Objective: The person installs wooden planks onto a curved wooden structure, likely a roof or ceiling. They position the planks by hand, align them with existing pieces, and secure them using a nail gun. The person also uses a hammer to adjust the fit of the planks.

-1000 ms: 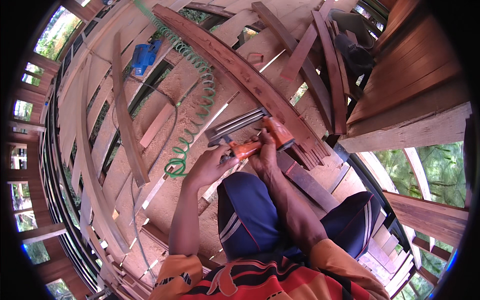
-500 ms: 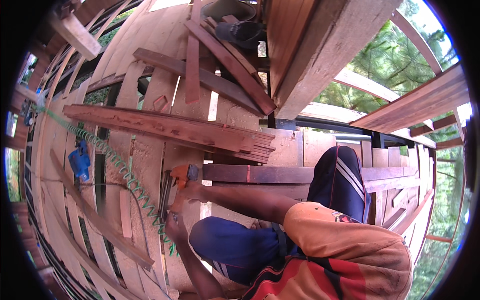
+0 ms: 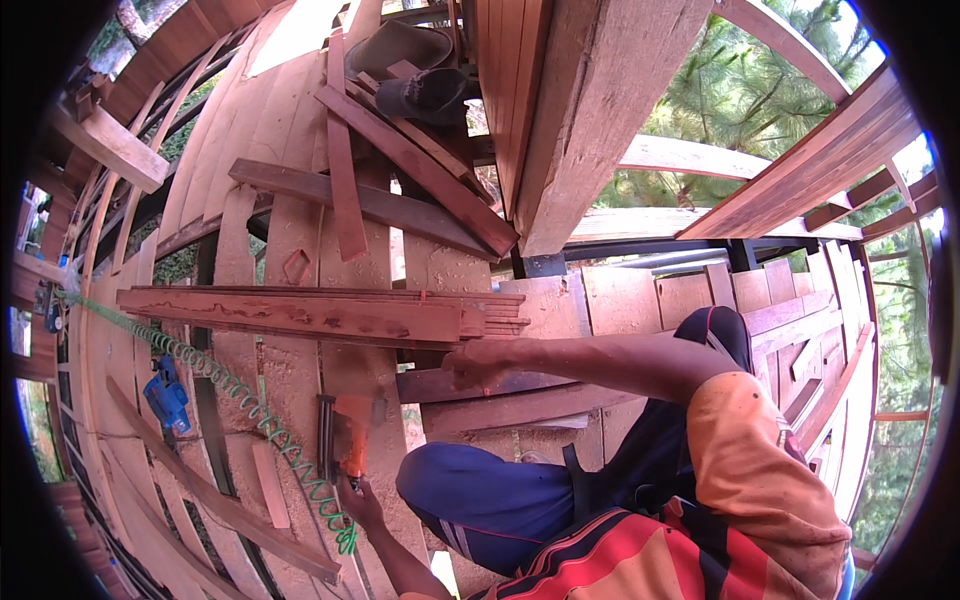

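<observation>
My left hand (image 3: 362, 503) is closed around the lower end of an orange nail gun (image 3: 352, 445), with the gun's dark magazine on its far left side. A green coiled air hose (image 3: 262, 412) runs from near that hand to the far left. My right hand (image 3: 478, 362), off the nail gun, is above a dark reddish beam (image 3: 520, 384), beside the right end of a stack of reddish boards (image 3: 330, 315). Its fingers are bent downward and blurred; whether they touch the wood I cannot tell.
A blue power tool (image 3: 167, 397) lies on the plank floor at left. Loose boards (image 3: 365, 205) cross each other near a dark cap (image 3: 432, 93) and a wide-brimmed hat (image 3: 400, 47). A thick post (image 3: 615, 120) stands at upper right. Gaps show between floor planks.
My right hand has let go of the nail gun and moved right, toward the board stack's end. My left hand keeps the gun, now slightly lower in view. The view has shifted.
</observation>
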Motion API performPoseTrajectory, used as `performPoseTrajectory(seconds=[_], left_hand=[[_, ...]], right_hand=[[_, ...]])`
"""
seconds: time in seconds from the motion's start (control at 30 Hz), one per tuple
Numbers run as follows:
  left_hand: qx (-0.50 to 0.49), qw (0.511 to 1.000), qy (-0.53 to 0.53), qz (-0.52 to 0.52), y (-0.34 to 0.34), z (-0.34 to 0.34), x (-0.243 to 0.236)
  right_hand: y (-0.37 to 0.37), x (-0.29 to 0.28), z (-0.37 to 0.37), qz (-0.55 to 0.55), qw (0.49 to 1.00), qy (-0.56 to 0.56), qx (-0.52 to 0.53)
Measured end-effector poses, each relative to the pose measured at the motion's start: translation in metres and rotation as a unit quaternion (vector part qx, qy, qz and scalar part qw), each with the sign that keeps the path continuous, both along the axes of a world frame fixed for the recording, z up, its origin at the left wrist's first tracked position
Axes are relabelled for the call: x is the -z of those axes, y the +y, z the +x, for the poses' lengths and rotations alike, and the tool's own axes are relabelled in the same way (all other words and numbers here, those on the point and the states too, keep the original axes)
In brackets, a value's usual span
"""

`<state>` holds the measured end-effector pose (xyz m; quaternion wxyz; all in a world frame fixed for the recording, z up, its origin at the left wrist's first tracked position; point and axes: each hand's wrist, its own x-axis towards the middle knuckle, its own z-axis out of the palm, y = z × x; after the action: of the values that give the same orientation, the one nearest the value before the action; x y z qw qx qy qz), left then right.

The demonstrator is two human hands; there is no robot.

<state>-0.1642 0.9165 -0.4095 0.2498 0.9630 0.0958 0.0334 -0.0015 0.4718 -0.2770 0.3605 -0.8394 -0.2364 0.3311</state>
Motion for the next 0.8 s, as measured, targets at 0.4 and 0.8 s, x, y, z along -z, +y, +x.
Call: performPoseTrajectory(seconds=[0.4, 0.8], left_hand=[[-0.08, 0.987, -0.137, 0.007, -0.005, 0.012, -0.071], [0.43, 0.814, -0.39, -0.028, -0.339, 0.179, -0.361]], right_hand=[[0.002, -0.122, -0.114, -0.092, 0.923, -0.296, -0.227], [-0.082, -0.211, -0.236, -0.185, 0.897, -0.387, -0.107]])
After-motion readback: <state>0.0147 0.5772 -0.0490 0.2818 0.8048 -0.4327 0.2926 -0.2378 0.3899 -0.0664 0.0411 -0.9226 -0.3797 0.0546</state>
